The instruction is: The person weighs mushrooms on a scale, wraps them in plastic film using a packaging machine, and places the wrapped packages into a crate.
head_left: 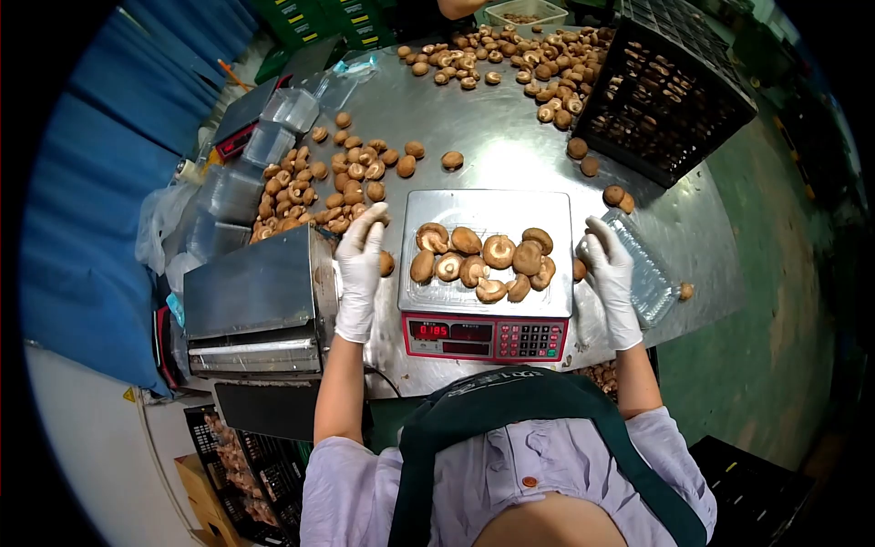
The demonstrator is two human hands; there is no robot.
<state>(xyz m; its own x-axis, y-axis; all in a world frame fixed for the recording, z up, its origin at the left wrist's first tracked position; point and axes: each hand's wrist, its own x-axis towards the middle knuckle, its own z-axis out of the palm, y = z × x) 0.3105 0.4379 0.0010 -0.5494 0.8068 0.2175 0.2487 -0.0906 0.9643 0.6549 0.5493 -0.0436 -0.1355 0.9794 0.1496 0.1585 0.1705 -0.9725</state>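
Note:
My left hand [362,273], in a white glove, is left of the scale, its thumb and fingers closed on a brown mushroom [384,219]. My right hand [609,273], also gloved, hovers by the scale's right edge with fingers curved and apart; nothing shows between them. Close to it is a mushroom [580,269], and a clear plastic tray [649,273] lies just beyond its outer side. Between my hands, several mushrooms [499,251] rest on the metal plate [538,206] of the scale [483,338]. Its red display reads 0185.
Loose mushrooms [351,169] lie at the left, with a larger pile [556,68] at the back. A black crate [670,96] of mushrooms leans at the back right. Stacked clear trays [228,193] and a metal-topped machine [251,283] stand left. Another person's hand [460,7] shows at the top.

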